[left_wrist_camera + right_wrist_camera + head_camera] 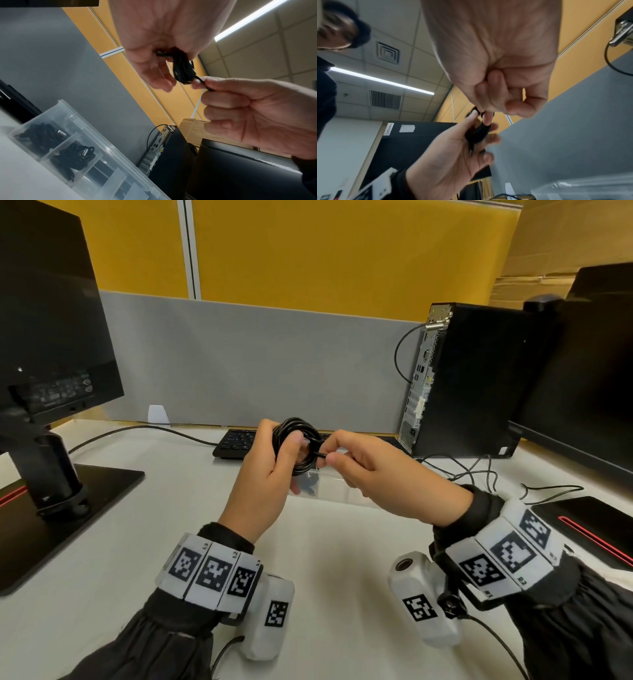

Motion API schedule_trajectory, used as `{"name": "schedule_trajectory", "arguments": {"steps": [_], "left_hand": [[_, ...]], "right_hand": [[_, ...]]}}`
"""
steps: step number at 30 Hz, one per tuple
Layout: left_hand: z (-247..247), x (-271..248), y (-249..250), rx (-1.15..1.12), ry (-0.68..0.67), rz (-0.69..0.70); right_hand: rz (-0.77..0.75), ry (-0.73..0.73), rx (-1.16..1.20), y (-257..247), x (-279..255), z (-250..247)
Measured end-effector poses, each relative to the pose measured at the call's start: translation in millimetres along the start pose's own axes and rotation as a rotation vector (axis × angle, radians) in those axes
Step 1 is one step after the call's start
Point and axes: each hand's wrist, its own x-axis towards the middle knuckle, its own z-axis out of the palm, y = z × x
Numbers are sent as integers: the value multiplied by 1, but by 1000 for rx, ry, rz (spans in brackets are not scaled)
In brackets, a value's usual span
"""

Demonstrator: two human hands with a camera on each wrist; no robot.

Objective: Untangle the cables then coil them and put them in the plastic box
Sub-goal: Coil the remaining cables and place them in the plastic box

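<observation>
A small coil of black cable (297, 444) is held up above the desk, in front of the keyboard. My left hand (270, 460) grips the coil, its thumb through the middle of the loops. My right hand (337, 458) pinches the cable's loose end (205, 84) between thumb and forefinger, right beside the coil (183, 70). The coil (476, 133) is partly hidden by fingers in the right wrist view. Below the hands stands the clear plastic box (109, 159), divided into compartments; two of them hold coiled black cables (73, 157).
A black keyboard (236, 443) lies behind the hands. A monitor on its stand (51, 392) is at the left, a black computer tower (466, 385) and a second monitor (589, 364) at the right. Loose black wires (479, 474) trail on the white desk at right.
</observation>
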Motion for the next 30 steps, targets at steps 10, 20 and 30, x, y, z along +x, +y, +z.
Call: {"name": "schedule_trajectory", "arguments": {"steps": [10,20,30], "left_hand": [[7,0,4,-375,-139,-126],[14,1,-9,-83,-65,-67],[7,3,-8,-175,26,-188]], "right_hand": [[74,-148,215,11,-2,-6],[-34,6,-116,14,6,20],[-67,6,319,15,4,9]]}}
